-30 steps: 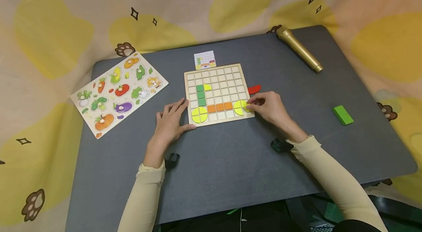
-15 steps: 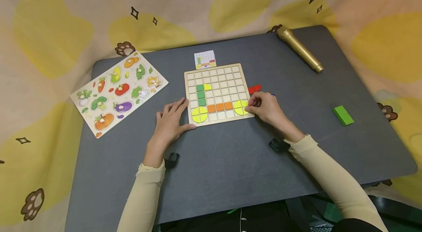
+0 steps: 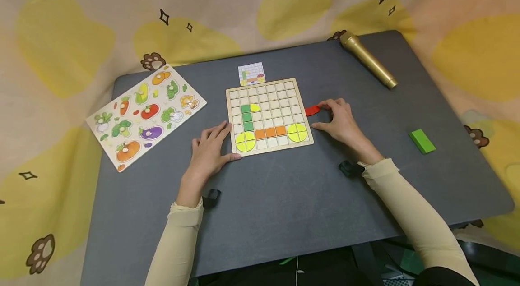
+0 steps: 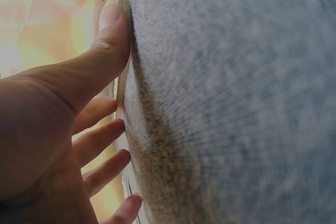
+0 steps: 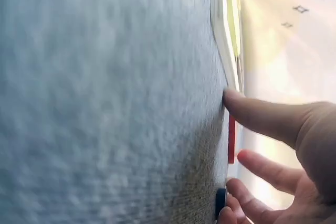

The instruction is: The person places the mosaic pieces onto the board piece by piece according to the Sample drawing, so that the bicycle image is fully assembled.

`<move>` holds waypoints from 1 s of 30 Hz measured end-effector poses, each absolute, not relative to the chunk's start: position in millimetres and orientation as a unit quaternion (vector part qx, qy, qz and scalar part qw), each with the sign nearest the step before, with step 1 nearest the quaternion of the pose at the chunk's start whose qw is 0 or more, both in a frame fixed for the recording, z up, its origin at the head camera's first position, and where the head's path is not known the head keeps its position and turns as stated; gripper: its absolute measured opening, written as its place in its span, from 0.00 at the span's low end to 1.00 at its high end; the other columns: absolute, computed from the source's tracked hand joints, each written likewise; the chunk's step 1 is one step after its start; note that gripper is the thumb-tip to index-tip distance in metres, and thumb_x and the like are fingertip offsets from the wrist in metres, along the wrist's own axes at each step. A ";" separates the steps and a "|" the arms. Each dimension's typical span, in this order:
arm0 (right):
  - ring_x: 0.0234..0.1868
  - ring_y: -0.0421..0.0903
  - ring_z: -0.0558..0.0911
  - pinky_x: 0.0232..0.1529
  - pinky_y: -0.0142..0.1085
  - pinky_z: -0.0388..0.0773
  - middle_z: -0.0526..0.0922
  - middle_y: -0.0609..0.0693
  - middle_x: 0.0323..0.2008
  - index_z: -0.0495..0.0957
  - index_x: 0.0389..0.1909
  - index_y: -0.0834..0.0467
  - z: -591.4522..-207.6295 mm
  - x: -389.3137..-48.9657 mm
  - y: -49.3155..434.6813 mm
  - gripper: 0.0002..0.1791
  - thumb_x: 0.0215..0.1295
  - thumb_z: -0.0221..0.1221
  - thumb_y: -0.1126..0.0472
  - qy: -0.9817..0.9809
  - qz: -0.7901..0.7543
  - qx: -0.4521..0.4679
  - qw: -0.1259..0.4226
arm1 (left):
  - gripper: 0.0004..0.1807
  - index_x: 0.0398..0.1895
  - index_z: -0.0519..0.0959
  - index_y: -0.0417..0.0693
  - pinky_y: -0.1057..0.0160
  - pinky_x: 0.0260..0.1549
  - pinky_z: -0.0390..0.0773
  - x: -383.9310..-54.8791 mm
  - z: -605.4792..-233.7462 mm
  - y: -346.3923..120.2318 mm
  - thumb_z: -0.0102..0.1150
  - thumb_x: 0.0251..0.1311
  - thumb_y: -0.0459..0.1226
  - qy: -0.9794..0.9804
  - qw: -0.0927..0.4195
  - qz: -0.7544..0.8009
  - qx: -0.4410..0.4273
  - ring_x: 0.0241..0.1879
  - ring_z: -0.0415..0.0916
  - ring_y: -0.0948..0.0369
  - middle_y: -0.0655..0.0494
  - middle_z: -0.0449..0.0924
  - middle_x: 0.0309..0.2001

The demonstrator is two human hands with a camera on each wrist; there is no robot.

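Observation:
A wooden grid board (image 3: 277, 113) lies in mid-table in the head view. It holds a column of green squares (image 3: 246, 117), a yellow rounded piece (image 3: 255, 108), a row of orange squares (image 3: 270, 132) and yellow quarter pieces forming a left circle (image 3: 241, 137) and a right circle (image 3: 301, 128). My left hand (image 3: 208, 154) rests at the board's lower left corner, thumb and fingers against its edge. Off the right edge, my right hand (image 3: 343, 122) has thumb and forefinger apart, its forefinger by a red piece (image 3: 311, 110). A dark blue piece (image 5: 221, 203) lies beside its other fingers.
Behind the board is a small pattern card (image 3: 251, 72). A vegetable puzzle board (image 3: 136, 114) lies to the left. On the right are a gold microphone (image 3: 369, 61) and a bright green block (image 3: 422, 141). Patterned cloth (image 3: 227, 11) hangs behind the table.
The right yellow circle's last quarter has settled into place and my right hand has let go of it. That hand has moved right and up to the red piece. My left hand stays put.

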State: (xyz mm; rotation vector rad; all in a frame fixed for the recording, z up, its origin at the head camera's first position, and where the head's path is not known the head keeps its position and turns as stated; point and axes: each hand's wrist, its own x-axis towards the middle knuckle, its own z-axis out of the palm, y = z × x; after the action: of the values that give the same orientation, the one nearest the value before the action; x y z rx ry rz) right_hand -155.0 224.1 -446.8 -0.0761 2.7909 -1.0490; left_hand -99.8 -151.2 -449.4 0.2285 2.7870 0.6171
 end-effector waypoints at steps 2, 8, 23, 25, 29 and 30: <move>0.58 0.61 0.65 0.55 0.51 0.64 0.71 0.66 0.60 0.73 0.71 0.60 -447.5 -158.0 226.4 0.35 0.66 0.74 0.58 0.933 -0.349 -0.029 0.083 | 0.56 0.87 0.54 0.57 0.37 0.63 0.55 -99.9 -449.1 -151.2 0.75 0.60 0.54 0.964 0.138 0.214 0.080 0.81 0.50 0.45 0.53 0.48 0.87; 0.58 0.62 0.65 0.54 0.52 0.64 0.72 0.66 0.60 0.74 0.73 0.59 -448.3 -164.3 224.1 0.31 0.71 0.69 0.60 0.935 -0.342 -0.039 0.083 | 0.56 0.87 0.54 0.56 0.37 0.63 0.55 -99.5 -447.8 -150.8 0.75 0.61 0.54 0.964 0.139 0.214 0.078 0.81 0.50 0.45 0.53 0.48 0.87; 0.47 0.57 0.72 0.49 0.46 0.66 0.74 0.62 0.48 0.81 0.54 0.65 -449.7 -168.6 220.2 0.16 0.70 0.70 0.63 0.934 -0.346 -0.046 0.080 | 0.56 0.87 0.54 0.56 0.37 0.63 0.55 -98.3 -446.9 -151.7 0.75 0.61 0.53 0.964 0.140 0.214 0.077 0.81 0.50 0.45 0.53 0.48 0.87; 0.44 0.56 0.74 0.47 0.44 0.67 0.76 0.61 0.45 0.82 0.50 0.65 -449.0 -168.6 219.9 0.13 0.69 0.70 0.63 0.933 -0.348 -0.045 0.075 | 0.56 0.87 0.54 0.56 0.37 0.64 0.55 -98.2 -446.8 -151.5 0.75 0.61 0.53 0.964 0.141 0.214 0.077 0.81 0.50 0.45 0.53 0.49 0.87; 0.35 0.52 0.76 0.40 0.40 0.69 0.82 0.58 0.35 0.86 0.39 0.63 -448.9 -168.6 218.5 0.06 0.68 0.71 0.64 0.932 -0.358 -0.046 0.043 | 0.56 0.87 0.54 0.56 0.37 0.64 0.55 -98.3 -446.7 -151.3 0.75 0.61 0.53 0.963 0.140 0.215 0.077 0.81 0.50 0.45 0.53 0.49 0.87; 0.33 0.51 0.76 0.38 0.40 0.69 0.83 0.58 0.33 0.87 0.38 0.63 -448.7 -168.5 218.0 0.05 0.68 0.72 0.64 0.931 -0.362 -0.047 0.034 | 0.56 0.87 0.54 0.56 0.37 0.64 0.55 -98.3 -446.7 -151.3 0.75 0.61 0.53 0.963 0.140 0.215 0.077 0.81 0.50 0.45 0.52 0.49 0.87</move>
State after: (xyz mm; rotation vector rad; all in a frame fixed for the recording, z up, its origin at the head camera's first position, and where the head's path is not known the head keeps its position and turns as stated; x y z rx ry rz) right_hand -168.5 218.0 -448.7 -0.1445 2.8614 -1.1120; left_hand -98.3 -151.3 -446.7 0.2222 2.7832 0.6223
